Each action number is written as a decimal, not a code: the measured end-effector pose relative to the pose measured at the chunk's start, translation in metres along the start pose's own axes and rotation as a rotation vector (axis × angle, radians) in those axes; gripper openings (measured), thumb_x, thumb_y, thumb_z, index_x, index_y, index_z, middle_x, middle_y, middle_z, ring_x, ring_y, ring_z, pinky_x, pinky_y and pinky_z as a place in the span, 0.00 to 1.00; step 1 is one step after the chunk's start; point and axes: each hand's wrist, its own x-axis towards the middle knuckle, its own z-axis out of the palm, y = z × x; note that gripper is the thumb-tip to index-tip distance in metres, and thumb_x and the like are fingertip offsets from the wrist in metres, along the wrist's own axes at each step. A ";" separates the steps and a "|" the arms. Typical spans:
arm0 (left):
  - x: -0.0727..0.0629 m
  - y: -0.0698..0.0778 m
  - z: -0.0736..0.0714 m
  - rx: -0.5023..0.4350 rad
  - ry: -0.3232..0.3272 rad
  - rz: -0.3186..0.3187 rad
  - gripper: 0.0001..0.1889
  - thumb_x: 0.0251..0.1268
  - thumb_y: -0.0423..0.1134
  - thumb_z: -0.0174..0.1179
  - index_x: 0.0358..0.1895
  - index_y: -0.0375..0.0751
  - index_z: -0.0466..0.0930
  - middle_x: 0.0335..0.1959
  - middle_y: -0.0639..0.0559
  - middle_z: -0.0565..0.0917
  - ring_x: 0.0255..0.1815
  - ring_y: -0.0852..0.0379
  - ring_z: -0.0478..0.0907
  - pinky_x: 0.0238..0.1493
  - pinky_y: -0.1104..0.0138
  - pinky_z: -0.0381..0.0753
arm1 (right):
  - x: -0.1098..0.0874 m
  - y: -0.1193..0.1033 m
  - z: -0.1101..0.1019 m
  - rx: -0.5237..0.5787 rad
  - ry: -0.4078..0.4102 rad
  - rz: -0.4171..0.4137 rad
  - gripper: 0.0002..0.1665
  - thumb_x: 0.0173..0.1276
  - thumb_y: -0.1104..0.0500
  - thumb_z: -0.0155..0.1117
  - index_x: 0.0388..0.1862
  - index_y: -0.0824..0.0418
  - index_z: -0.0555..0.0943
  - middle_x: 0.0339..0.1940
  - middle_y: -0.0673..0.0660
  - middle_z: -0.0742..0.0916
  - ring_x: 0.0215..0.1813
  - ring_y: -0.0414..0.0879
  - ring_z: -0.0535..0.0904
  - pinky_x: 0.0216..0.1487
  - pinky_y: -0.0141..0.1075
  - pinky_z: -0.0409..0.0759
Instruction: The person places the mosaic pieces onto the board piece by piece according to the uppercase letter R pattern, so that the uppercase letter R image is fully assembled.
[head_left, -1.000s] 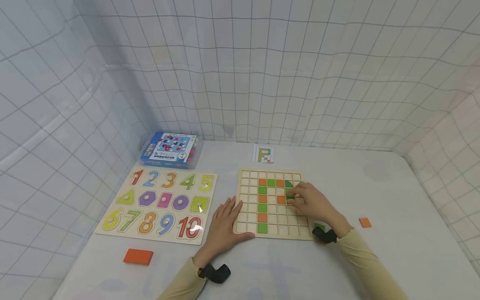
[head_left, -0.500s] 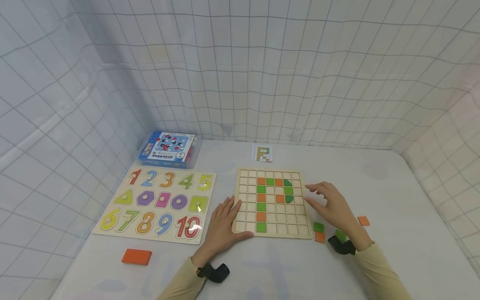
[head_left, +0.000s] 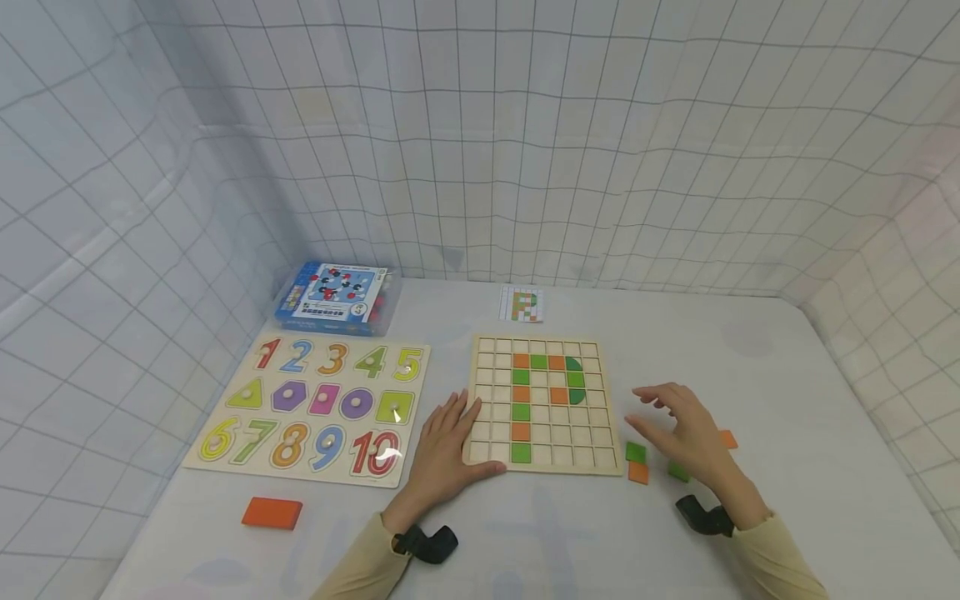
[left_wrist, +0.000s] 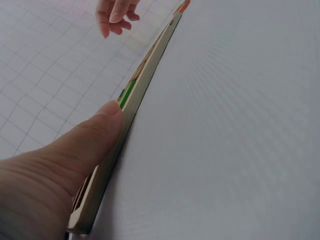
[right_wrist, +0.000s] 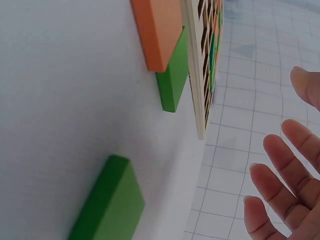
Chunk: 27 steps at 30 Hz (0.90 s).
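A wooden grid board point(head_left: 492, 410) carries orange and green tiles laid in a P-like shape, with two dark green rounded pieces at its right bend. My left hand point(head_left: 446, 450) rests on the board's left and near edges, and the left wrist view shows its thumb on the rim. To the right of the board, my right hand point(head_left: 686, 429) hovers with fingers apart and nothing in them. Below and beside it lie a green tile point(head_left: 636, 452), an orange tile point(head_left: 638, 473), a second green tile point(right_wrist: 112, 205) and a partly covered orange tile point(head_left: 728, 439).
A number and shape puzzle board point(head_left: 307, 408) lies at the left. Behind it sits a blue boxed set point(head_left: 333, 298). A small pattern card point(head_left: 521, 304) lies beyond the grid board, and an orange block point(head_left: 272, 513) at the near left.
My right hand has let go at the dark green piece by the bend and drawn back right and nearer, over the loose tiles. The left hand stays in place.
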 end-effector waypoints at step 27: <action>0.000 -0.001 0.000 0.012 -0.002 0.008 0.53 0.45 0.68 0.64 0.72 0.38 0.60 0.74 0.42 0.55 0.75 0.47 0.44 0.71 0.53 0.43 | -0.018 0.004 0.003 -0.050 -0.161 0.047 0.20 0.48 0.55 0.79 0.40 0.57 0.82 0.35 0.47 0.82 0.38 0.45 0.74 0.36 0.40 0.75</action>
